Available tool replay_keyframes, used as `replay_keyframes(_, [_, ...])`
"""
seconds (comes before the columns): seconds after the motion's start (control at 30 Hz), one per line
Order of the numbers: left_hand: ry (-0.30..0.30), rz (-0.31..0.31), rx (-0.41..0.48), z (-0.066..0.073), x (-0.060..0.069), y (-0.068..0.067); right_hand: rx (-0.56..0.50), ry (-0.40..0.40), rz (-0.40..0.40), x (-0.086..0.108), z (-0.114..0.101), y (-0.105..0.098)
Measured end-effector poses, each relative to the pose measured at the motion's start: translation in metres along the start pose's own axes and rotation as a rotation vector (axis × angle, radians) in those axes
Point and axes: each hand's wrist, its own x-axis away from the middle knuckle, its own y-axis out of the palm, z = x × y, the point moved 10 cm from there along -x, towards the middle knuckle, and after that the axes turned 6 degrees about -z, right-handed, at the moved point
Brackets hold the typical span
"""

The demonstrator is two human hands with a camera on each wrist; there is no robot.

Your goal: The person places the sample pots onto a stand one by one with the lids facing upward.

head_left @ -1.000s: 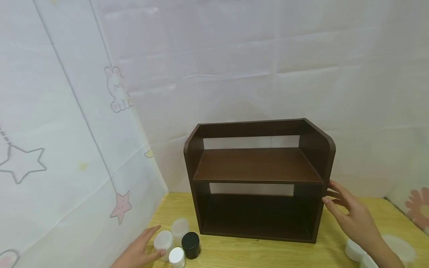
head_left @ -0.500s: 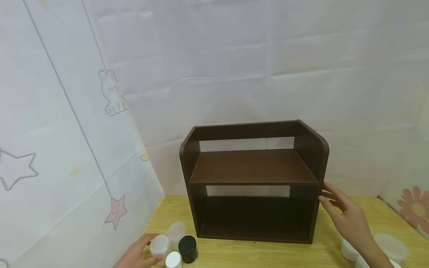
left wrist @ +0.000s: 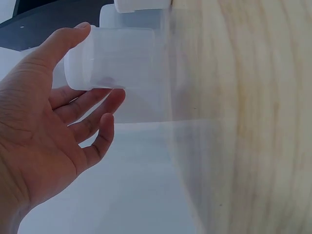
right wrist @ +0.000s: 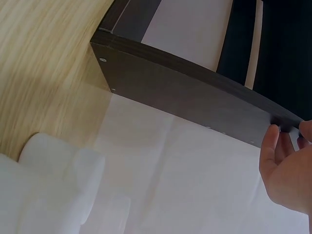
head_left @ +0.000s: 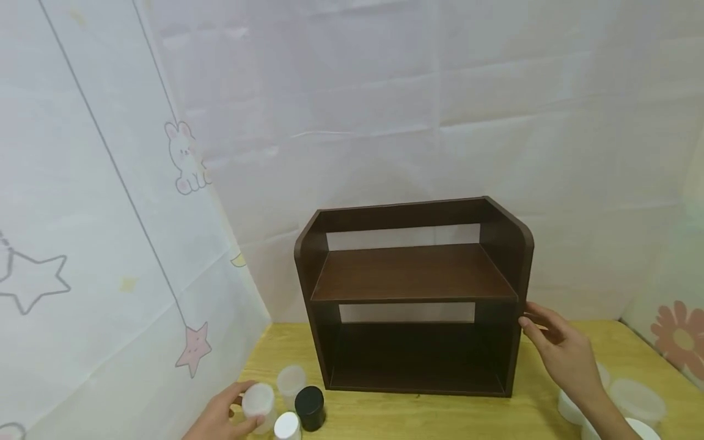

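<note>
In the head view, my left hand (head_left: 222, 412) grips a translucent white-lidded jar (head_left: 258, 406) on the table at lower left. The left wrist view shows the thumb on the lid side of that jar (left wrist: 119, 58) and fingers along its other side. Close by stand a second translucent jar (head_left: 291, 384), a black-lidded jar (head_left: 310, 408) and a small white-lidded jar (head_left: 288, 426). My right hand (head_left: 569, 354) touches the right side panel of a dark brown two-tier shelf (head_left: 412, 275) with its fingertips, fingers loosely bent, also visible in the right wrist view.
Several white and translucent jars (head_left: 638, 400) stand on the wooden table (head_left: 423, 418) at lower right, under and beside my right forearm. A pale patterned cloth (head_left: 385, 122) hangs behind the shelf and along the left side.
My left hand has closed in on the translucent jar from its left and now grips it. The right hand stays at the shelf's side. The head view has shifted slightly.
</note>
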Motion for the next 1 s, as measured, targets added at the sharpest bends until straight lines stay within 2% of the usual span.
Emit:
replay_keyframes(0.13, [-0.006,0.074,-0.062,0.013,0.002,-0.01,-0.013,0.021,0.001,0.001,0.003,0.0])
replay_keyframes(0.3, [-0.009,0.19,-0.11,0.04,0.002,-0.021,-0.017,0.025,0.001,0.002,0.004,0.001])
replay_keyframes(0.43, [0.038,0.294,-0.13,0.067,0.003,-0.032,-0.026,0.038,-0.004,0.002,0.006,0.002])
replay_keyframes(0.53, [0.097,0.354,-0.147,0.088,0.001,-0.04,-0.038,0.054,-0.009,0.002,0.009,0.004])
replay_keyframes(0.8, [0.212,0.4,-0.18,0.138,-0.023,-0.055,-0.075,0.061,0.009,-0.005,0.021,0.01])
replay_keyframes(1.0, [0.297,0.413,-0.148,0.171,-0.047,-0.059,-0.008,0.066,-0.039,-0.009,0.028,0.019])
